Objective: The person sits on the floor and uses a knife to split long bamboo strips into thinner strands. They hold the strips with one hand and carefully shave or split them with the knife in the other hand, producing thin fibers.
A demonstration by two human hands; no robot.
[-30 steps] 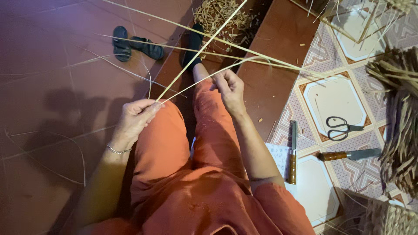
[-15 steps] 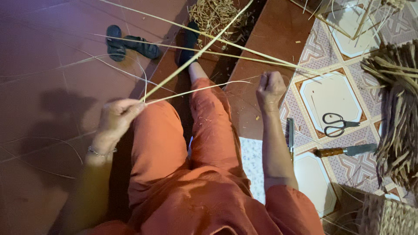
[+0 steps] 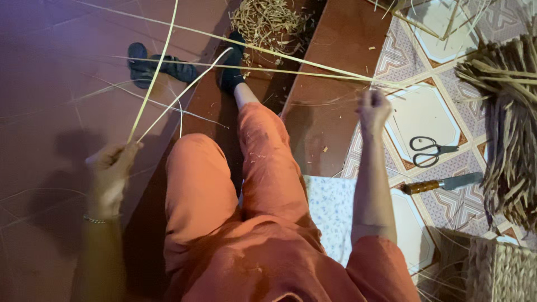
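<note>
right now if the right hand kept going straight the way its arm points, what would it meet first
Probably the long pale strips crossing just beyond the right hand, which already grips their ends; past them only tiled floor shows, though depth is hard to judge.

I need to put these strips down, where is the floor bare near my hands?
Bare: the red tiled floor beyond the left hand, and the red step beside the right hand. Crowded: the patterned tiles with black scissors, wooden-handled knife and dried reed bundle.

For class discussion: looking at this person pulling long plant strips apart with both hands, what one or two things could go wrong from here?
The left hand and right hand grip thin pale strips spread wide apart; a strip might snap or its edge might cut the fingers. The scissors and knife lie loose on the tiled floor beside the right arm, so it could brush them.
</note>
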